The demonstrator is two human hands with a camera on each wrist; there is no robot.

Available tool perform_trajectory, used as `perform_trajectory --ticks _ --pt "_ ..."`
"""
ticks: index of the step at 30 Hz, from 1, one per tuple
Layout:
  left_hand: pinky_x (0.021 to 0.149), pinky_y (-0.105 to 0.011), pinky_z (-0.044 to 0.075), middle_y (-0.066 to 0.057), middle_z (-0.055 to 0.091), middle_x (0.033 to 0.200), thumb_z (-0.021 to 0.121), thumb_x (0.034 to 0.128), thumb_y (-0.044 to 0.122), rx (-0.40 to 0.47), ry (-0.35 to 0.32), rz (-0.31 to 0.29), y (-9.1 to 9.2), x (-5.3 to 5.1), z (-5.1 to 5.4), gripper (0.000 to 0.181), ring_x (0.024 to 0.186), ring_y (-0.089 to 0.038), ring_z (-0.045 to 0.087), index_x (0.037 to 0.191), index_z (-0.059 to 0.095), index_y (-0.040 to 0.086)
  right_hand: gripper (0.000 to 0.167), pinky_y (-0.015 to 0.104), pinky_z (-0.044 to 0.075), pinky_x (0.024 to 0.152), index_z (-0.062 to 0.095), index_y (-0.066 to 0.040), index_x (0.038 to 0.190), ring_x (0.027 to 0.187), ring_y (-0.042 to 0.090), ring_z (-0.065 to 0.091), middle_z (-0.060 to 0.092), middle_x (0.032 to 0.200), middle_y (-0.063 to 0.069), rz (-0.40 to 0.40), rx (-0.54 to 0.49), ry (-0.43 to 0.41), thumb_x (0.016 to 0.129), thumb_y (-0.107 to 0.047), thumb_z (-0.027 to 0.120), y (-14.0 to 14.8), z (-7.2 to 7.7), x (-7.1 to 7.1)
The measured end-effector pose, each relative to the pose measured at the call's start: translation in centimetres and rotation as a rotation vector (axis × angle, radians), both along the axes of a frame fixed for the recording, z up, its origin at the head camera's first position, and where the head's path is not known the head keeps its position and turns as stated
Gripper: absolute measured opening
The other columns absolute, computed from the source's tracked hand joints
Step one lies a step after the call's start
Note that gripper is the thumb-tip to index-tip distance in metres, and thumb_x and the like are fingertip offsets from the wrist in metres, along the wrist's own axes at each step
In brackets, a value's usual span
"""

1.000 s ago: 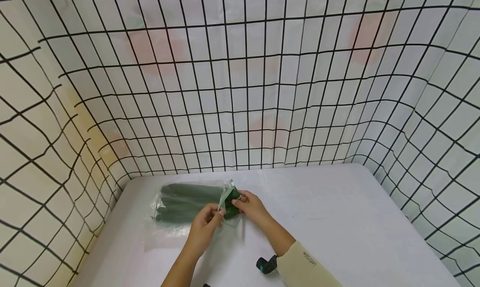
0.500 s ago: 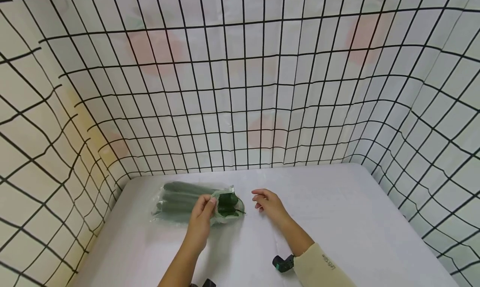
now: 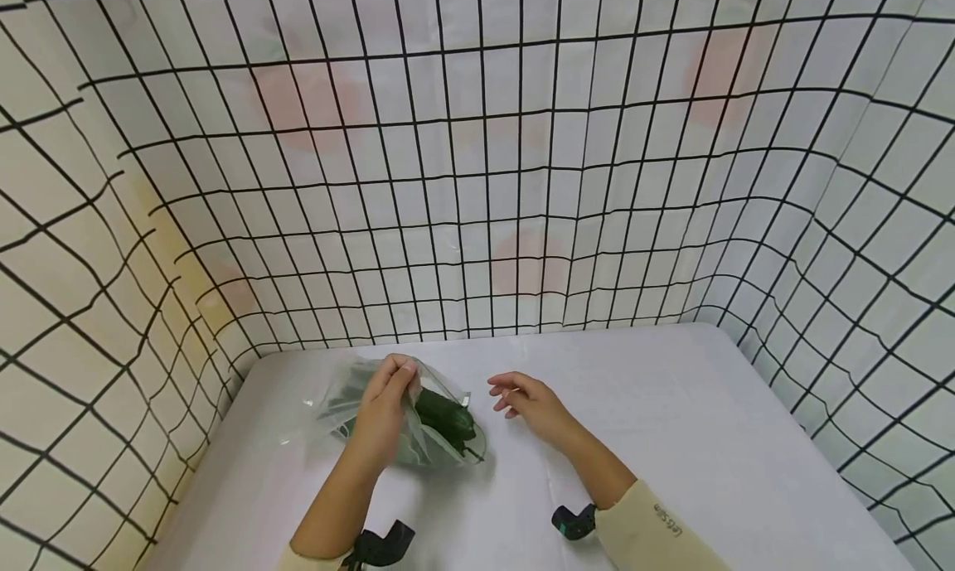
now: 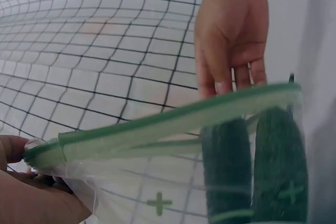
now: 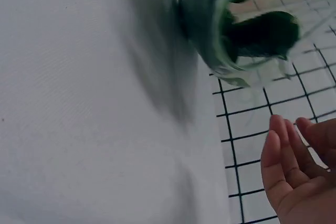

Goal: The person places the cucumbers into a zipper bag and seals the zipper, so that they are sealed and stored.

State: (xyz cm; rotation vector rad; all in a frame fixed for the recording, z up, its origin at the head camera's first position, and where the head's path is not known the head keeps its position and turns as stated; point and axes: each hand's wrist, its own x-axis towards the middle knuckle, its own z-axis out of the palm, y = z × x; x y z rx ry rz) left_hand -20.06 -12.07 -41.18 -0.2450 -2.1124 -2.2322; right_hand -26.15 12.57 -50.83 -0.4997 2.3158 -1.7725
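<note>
A clear zip bag (image 3: 414,448) with a green rim holds several dark green cucumbers (image 3: 446,415). My left hand (image 3: 382,405) pinches the bag's rim on its upper side, and the mouth gapes toward the right. In the left wrist view the green zip edge (image 4: 157,118) stretches away from the thumb, with two cucumbers (image 4: 228,169) upright behind the plastic. My right hand (image 3: 535,404) hovers just right of the mouth, fingers loosely bent, holding nothing. The right wrist view shows that hand (image 5: 299,182) apart from the bag, with a cucumber end (image 5: 268,34) visible inside the opening.
A white table (image 3: 656,455) lies beneath. Black grid netting (image 3: 485,173) over pale cloth rises along the back and both sides. Dark camera mounts (image 3: 384,546) sit at both wrists.
My right hand has let go of the bag's rim and moved off to the right. My left hand has lifted the rim, tilting the bag and widening its mouth; the cucumbers now slant toward the lower right.
</note>
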Motion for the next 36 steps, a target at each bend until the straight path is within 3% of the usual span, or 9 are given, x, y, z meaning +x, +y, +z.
perform_trajectory --ticks 4,6,12,17,20,25,30,33,36 --pt "0.072 -0.023 0.037 0.000 0.042 0.082 0.039 0.1092 0.020 0.026 0.013 -0.056 -0.3 -0.2 1.6 0.022 0.077 -0.013 0.041 0.090 0.043 0.009 0.039 0.029 0.057 0.093 0.052 -0.015 0.146 0.120 0.031 0.062 0.055 0.146 0.015 0.167 0.037 0.122 0.108 -0.009 0.044 -0.4 1.8 0.5" --pt "0.073 -0.024 0.038 0.001 0.042 0.082 0.040 0.1090 0.020 0.038 0.015 -0.090 -0.3 -0.1 2.5 0.021 0.079 -0.014 0.041 0.091 0.043 0.009 0.037 0.030 0.056 0.097 0.056 -0.019 0.144 0.125 0.030 0.060 0.056 0.147 0.007 0.199 0.076 0.193 0.108 -0.013 0.049 -0.5 2.7 0.6" --pt "0.081 -0.028 0.040 0.003 0.042 0.084 0.041 0.1092 0.023 0.048 0.004 -0.214 -0.5 0.2 4.8 0.020 0.083 -0.014 0.042 0.092 0.042 0.013 0.028 0.033 0.059 0.092 0.072 -0.023 0.122 0.110 0.017 0.069 0.072 0.121 -0.006 0.138 0.264 0.447 0.099 -0.009 0.064 -0.1 4.9 1.4" --pt "0.075 -0.027 0.036 0.006 0.040 0.082 0.042 0.1091 0.018 0.095 0.074 -0.277 -1.6 0.5 6.6 0.016 0.079 -0.012 0.039 0.093 0.044 0.016 0.023 0.034 0.058 0.096 0.076 -0.024 0.116 0.112 0.011 0.069 0.075 0.115 -0.010 0.109 0.286 0.584 0.097 -0.014 0.068 0.8 7.1 2.4" --pt "0.071 -0.027 0.036 0.006 0.039 0.079 0.041 0.1098 0.018 0.097 0.127 -0.294 -2.3 0.6 8.2 0.017 0.076 -0.011 0.038 0.093 0.044 0.017 0.023 0.033 0.057 0.098 0.076 -0.024 0.116 0.114 0.011 0.068 0.075 0.117 -0.011 0.119 0.271 0.645 0.096 -0.015 0.069 1.5 9.2 3.1" --pt "0.069 -0.028 0.035 0.004 0.037 0.076 0.038 0.1099 0.014 0.082 0.193 -0.324 -3.1 1.3 11.1 0.019 0.072 -0.012 0.037 0.093 0.045 0.016 0.024 0.031 0.057 0.099 0.076 -0.022 0.117 0.117 0.014 0.069 0.075 0.120 -0.007 0.149 0.267 0.708 0.096 -0.012 0.068 2.9 13.9 4.4" --pt "0.069 -0.028 0.039 0.005 0.041 0.074 0.038 0.1096 0.011 0.059 0.227 -0.331 -3.7 2.4 13.9 0.020 0.070 -0.013 0.041 0.093 0.048 0.014 0.022 0.027 0.059 0.095 0.076 -0.019 0.114 0.112 0.010 0.071 0.077 0.113 -0.004 0.178 0.208 0.695 0.098 -0.008 0.066 4.1 17.5 5.7" --pt "0.065 -0.029 0.042 0.005 0.045 0.075 0.042 0.1094 0.015 -0.017 0.223 -0.318 -4.3 2.5 15.1 0.018 0.071 -0.014 0.044 0.093 0.050 0.012 0.019 0.028 0.061 0.089 0.074 -0.010 0.110 0.099 0.010 0.073 0.077 0.102 0.002 0.208 0.099 0.634 0.099 -0.002 0.061 4.4 19.0 6.3" --pt "0.065 -0.031 0.043 0.004 0.047 0.076 0.047 0.1083 0.017 -0.150 0.208 -0.298 -5.2 1.8 15.3 0.016 0.073 -0.015 0.046 0.096 0.051 0.009 0.015 0.030 0.062 0.085 0.069 -0.002 0.107 0.088 0.012 0.072 0.073 0.093 0.006 0.193 -0.001 0.540 0.102 -0.001 0.055 4.6 19.6 6.5"
